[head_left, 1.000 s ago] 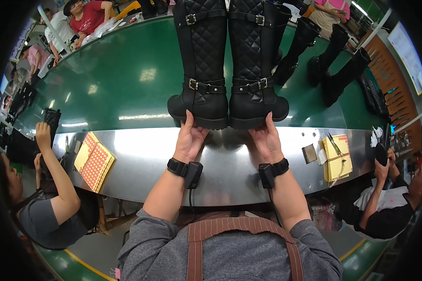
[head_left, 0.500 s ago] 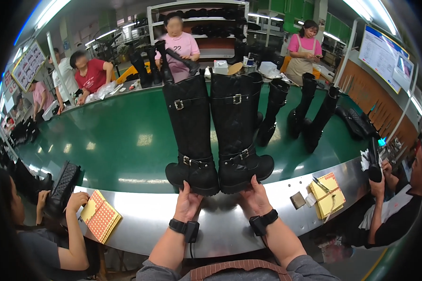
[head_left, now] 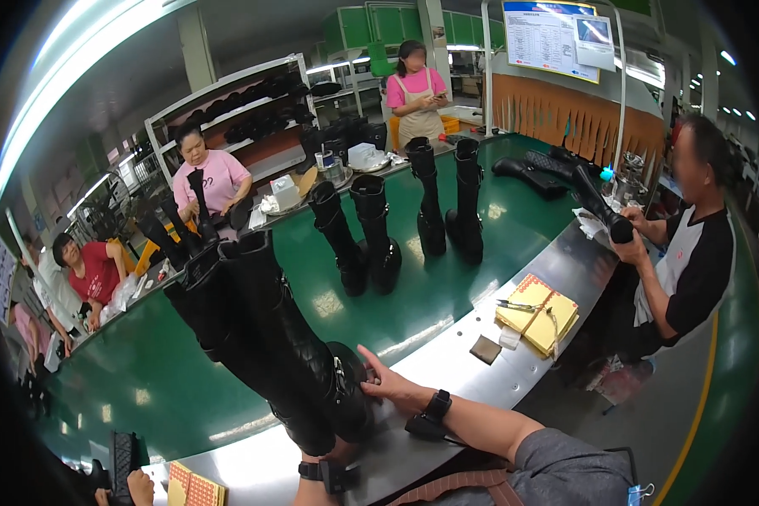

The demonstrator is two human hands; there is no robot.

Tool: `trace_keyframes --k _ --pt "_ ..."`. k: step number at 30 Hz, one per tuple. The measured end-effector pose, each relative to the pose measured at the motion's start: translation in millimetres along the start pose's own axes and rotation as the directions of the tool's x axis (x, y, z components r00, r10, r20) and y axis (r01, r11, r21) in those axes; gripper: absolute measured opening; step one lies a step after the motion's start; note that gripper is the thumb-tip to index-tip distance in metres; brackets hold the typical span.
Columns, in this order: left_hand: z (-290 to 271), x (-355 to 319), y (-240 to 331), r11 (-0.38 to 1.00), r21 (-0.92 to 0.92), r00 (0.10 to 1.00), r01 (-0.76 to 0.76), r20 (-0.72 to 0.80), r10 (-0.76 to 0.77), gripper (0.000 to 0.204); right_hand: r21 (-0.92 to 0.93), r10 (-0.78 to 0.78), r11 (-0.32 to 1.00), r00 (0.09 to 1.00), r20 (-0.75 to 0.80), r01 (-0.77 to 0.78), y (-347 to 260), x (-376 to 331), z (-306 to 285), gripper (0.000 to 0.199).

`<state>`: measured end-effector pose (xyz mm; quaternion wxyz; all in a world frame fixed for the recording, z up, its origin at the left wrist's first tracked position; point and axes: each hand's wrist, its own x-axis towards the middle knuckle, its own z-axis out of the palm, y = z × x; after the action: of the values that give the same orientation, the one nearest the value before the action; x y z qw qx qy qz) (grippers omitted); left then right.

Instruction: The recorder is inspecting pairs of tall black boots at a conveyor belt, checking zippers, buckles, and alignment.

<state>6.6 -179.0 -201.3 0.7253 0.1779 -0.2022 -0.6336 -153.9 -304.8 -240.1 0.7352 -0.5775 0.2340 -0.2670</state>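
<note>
my right hand (head_left: pixel 385 384) lies fingers spread against the foot of the pair of tall black quilted boots (head_left: pixel 270 337), which lean away to its left on the steel edge (head_left: pixel 447 354) of the green belt (head_left: pixel 169 371). my left hand (head_left: pixel 333 451) sits under their soles, mostly hidden; i cannot tell its grip.

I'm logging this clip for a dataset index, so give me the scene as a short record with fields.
Setting: green conveyor belt with a metal edge, workers around it
Held things: pair of tall black quilted boots, tilted to the left
Right hand: on the foot of the near boot
Left hand: mostly hidden under the boots
On the belt: two more pairs of black boots, upright
On the metal edge: yellow pad with scissors
</note>
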Motion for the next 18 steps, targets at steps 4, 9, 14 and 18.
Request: trace_keyframes --k 4,9,14,18 --pt "-17 -20 0 0.99 0.134 0.999 0.051 -0.004 -0.051 0.06 -0.424 -0.258 0.882 0.964 -0.066 0.206 -23 -11 7 0.09" --pt "-26 -23 -2 0.955 0.285 0.996 0.087 0.003 -0.092 0.06 -0.473 -0.513 0.655 0.806 0.296 0.59 -87 -23 -3 0.097" --pt "-35 -31 -9 0.899 0.417 0.987 0.137 0.016 -0.158 0.059 -0.533 -0.193 0.653 0.799 0.569 0.537 -148 -39 -8 0.086" --pt "-26 -30 -17 0.841 0.521 0.984 0.142 0.019 -0.178 0.058 -0.466 0.049 0.795 0.726 0.686 0.387 -158 -64 6 0.06"
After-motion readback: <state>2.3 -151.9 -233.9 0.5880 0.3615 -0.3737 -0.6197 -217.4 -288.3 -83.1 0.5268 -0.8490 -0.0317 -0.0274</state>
